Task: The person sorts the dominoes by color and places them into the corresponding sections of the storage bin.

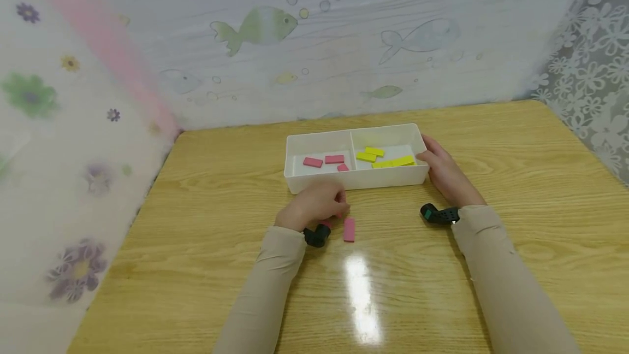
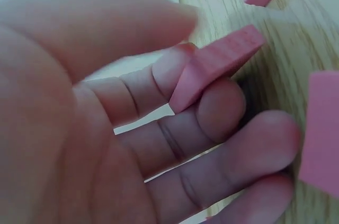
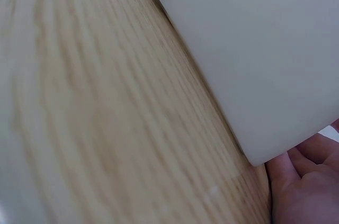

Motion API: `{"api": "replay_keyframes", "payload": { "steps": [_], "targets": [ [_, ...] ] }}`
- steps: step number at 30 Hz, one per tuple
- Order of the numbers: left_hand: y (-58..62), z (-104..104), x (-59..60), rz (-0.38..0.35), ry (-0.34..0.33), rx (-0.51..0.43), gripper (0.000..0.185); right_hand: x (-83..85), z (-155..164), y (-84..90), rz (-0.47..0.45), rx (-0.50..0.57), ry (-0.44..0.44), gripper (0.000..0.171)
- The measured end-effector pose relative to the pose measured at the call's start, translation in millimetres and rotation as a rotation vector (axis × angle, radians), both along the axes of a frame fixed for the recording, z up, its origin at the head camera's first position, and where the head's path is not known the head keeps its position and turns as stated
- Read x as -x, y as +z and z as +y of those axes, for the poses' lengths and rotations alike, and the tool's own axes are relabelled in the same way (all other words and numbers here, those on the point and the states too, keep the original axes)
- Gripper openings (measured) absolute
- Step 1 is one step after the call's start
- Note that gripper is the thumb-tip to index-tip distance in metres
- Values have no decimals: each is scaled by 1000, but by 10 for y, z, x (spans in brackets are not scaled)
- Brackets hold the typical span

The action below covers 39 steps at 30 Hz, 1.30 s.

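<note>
The white rectangular plastic tray [image 1: 354,182], split by a wall into two compartments, stands on the pale wooden table [image 1: 516,179] and serves as landmark. Its left compartment holds three flat pink rectangular tiles [image 1: 313,162]; its right compartment holds several flat yellow rectangular tiles [image 1: 374,152].

The left hand [image 1: 314,205] lies on the table just in front of the tray's near wall, below the left compartment. Its fingers [image 2: 212,113] are curled, and the thumb and fingertips pinch a flat pink rectangular tile [image 2: 214,65] by its edge, tilted above the wood. Another loose pink rectangular tile [image 1: 349,229] lies flat on the table just right of that hand, a little farther from the tray's near wall.

The right hand [image 1: 444,171] rests against the tray's right end wall, fingers bent around the near right corner and steadying it; the right wrist view shows only the palm's edge beside the white wall [image 3: 265,49].

Each wrist carries a black camera mount [image 1: 439,214]
</note>
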State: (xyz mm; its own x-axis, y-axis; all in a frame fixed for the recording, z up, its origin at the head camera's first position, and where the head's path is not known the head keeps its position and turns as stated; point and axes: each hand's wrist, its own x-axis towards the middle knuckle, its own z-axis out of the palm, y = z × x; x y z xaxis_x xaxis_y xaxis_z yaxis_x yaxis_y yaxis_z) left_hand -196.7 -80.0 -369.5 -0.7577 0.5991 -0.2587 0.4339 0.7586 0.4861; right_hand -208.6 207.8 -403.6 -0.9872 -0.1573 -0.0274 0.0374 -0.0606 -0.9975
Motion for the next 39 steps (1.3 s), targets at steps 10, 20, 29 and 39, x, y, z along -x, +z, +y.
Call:
{"api": "replay_keyframes", "payload": {
  "steps": [10,20,29,39],
  "targets": [
    [27,13,-4,3,-14,15,9,-11,-9,16,-6,-13,0,56],
    [15,-4,-1,-24,-23,13,9,-9,3,19,-4,-9,3,55],
    [30,-23,-3,-44,-13,-6,4,-10,-6,16,-16,-7,10,56],
    [37,-16,3,58,-69,41,13,-16,-10,37,-20,-18,12,57]
  ]
}}
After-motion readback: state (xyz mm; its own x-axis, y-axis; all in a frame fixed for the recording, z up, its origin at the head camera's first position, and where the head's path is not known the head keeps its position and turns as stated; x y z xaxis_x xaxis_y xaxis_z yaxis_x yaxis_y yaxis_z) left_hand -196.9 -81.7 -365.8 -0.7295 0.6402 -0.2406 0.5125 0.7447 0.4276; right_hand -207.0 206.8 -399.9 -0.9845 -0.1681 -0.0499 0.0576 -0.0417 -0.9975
